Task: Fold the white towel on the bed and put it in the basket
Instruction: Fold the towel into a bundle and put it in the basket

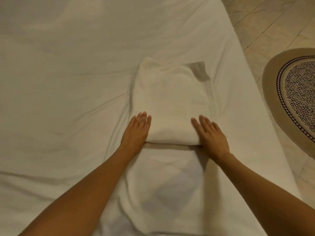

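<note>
The white towel lies on the bed as a long strip running away from me, with its near part folded over onto the far part. The fold's rounded edge sits between my hands. My left hand rests flat on the fold's left corner, fingers together and pointing away. My right hand lies flat on the fold's right corner. Neither hand grips the cloth. A lower layer of the towel stretches toward me between my forearms. No basket is in view.
The bed's right edge runs diagonally down the right side. Beyond it is a tiled floor with an oval patterned rug. The white sheet spreads wide to the left and far side.
</note>
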`<action>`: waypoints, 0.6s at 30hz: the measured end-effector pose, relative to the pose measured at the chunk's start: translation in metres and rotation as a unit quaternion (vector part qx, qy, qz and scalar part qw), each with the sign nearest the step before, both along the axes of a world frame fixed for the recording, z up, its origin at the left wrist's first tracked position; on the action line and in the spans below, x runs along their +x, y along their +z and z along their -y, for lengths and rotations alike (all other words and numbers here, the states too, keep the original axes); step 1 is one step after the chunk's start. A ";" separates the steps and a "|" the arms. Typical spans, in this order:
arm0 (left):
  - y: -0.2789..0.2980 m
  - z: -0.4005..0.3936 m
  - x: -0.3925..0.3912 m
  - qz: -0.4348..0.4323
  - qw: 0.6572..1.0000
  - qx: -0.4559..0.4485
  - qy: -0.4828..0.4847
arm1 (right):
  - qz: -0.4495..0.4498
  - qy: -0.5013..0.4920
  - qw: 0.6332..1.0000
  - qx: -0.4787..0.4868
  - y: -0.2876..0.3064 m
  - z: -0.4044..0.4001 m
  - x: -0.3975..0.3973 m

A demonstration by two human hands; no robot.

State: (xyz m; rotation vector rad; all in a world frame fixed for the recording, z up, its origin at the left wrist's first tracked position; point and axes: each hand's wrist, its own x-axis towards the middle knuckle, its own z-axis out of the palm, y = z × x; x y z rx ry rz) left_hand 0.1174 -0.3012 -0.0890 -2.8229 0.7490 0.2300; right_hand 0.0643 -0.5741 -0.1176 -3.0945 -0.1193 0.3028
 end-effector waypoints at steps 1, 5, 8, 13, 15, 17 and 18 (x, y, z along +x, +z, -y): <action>-0.001 0.002 0.002 0.001 1.000 0.013 0.000 | 0.004 -0.005 1.000 -0.006 0.002 0.000 0.004; -0.007 0.004 0.006 -0.002 0.999 0.037 0.012 | -0.015 -0.028 0.999 0.017 0.008 -0.006 0.010; 0.003 0.005 -0.001 -0.017 1.000 0.013 0.021 | -0.012 -0.048 0.998 0.041 0.019 -0.009 -0.002; 0.042 -0.008 -0.033 -0.017 0.999 -0.032 0.025 | 0.018 -0.041 0.998 0.052 0.056 -0.019 -0.042; 0.059 -0.019 -0.058 -0.036 0.998 -0.046 0.025 | 0.019 -0.046 0.997 0.062 0.071 -0.027 -0.067; 0.067 -0.032 -0.088 -0.039 0.998 -0.043 0.020 | 0.014 -0.040 0.997 0.071 0.081 -0.039 -0.097; 0.066 -0.039 -0.105 -0.047 0.998 -0.050 0.012 | 0.001 -0.034 0.997 0.071 0.083 -0.045 -0.114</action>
